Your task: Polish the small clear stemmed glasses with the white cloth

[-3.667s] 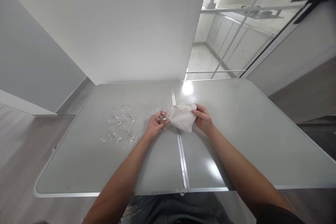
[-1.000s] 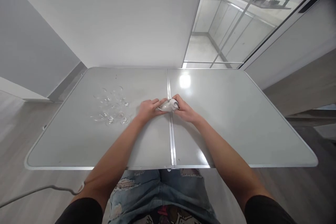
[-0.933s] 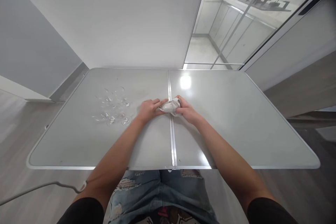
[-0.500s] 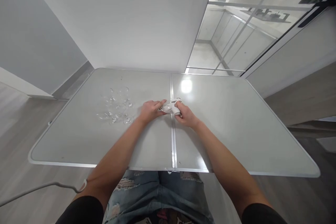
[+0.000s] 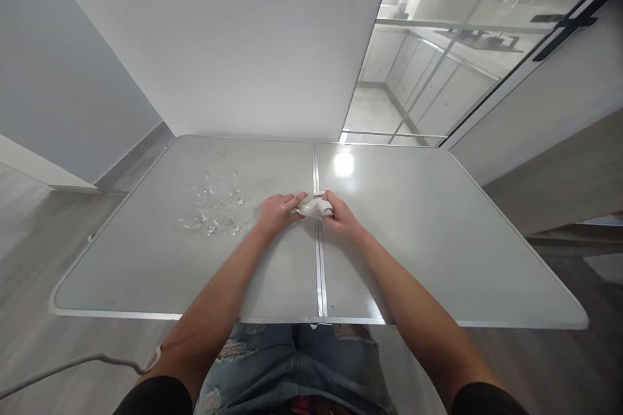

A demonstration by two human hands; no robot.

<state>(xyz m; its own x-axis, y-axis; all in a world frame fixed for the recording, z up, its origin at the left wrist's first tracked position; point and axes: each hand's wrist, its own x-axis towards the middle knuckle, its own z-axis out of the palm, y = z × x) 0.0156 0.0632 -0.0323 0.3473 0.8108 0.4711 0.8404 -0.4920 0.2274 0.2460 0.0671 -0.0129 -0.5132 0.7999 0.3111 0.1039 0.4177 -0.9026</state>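
Note:
Both my hands meet over the seam in the middle of a grey folding table [image 5: 428, 259]. My left hand [image 5: 276, 213] grips a small clear glass [image 5: 300, 209], mostly hidden by fingers and cloth. My right hand [image 5: 339, 214] presses a bunched white cloth [image 5: 317, 207] into and around that glass. A cluster of several other clear glasses [image 5: 214, 211] stands on the table to the left of my left hand, a short gap away.
A white wall panel [image 5: 219, 39] rises right behind the table's far edge. Glass partitions [image 5: 438, 78] stand at the back right. A thin white cable [image 5: 73, 363] hangs by my left elbow. My knees in torn jeans sit under the near edge.
The cloth, spread out beside the glass 3.7 s ago, is now bunched tightly on the glass. Over the last second my hands stay together, the right hand shifting slightly on the cloth.

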